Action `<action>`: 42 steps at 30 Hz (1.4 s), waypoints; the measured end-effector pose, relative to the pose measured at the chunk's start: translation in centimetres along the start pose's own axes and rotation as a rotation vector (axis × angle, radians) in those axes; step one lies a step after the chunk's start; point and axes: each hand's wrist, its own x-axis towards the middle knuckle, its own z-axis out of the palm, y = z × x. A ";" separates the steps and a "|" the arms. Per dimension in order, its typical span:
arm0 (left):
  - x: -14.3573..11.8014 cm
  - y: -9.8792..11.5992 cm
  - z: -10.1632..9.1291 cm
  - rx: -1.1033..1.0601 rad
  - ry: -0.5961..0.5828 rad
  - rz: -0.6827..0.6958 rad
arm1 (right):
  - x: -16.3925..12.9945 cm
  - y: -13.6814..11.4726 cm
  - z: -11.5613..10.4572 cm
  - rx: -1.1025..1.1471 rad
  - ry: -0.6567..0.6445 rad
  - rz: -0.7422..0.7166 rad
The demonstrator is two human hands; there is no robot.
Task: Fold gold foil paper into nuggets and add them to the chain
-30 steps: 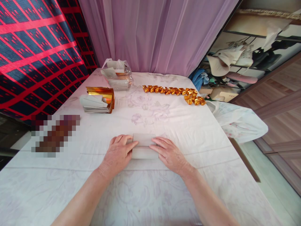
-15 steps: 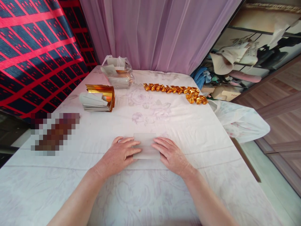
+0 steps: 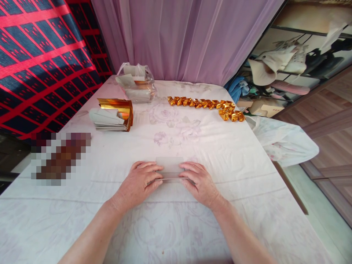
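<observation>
A small pale grey sheet of paper (image 3: 169, 167) lies on the table in front of me, its near edge lifted and partly folded over. My left hand (image 3: 140, 181) grips the sheet's left side, thumb at the raised near edge and fingers on top. On the right side, my right hand (image 3: 199, 181) holds the paper the same way, thumb along that edge. Beyond my left hand stands a curved stack of gold foil papers (image 3: 115, 106) with grey backs. A row of folded gold foil pieces (image 3: 200, 103) runs across the far right of the table.
At the back left is a clear plastic bag (image 3: 137, 86) with more papers. A blurred-out item (image 3: 64, 156) lies at the left edge. The table (image 3: 165, 227) has a pale flowered cloth. A purple curtain (image 3: 176, 40) hangs behind, and a shoe rack (image 3: 288, 69) stands at right.
The paper's near edge has come up off the table and is bending over away from me. Both thumbs have moved up with that edge.
</observation>
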 end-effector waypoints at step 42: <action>-0.2 3.6 2.9 0.255 0.171 0.093 | 1.2 -1.0 1.8 -0.090 0.143 0.219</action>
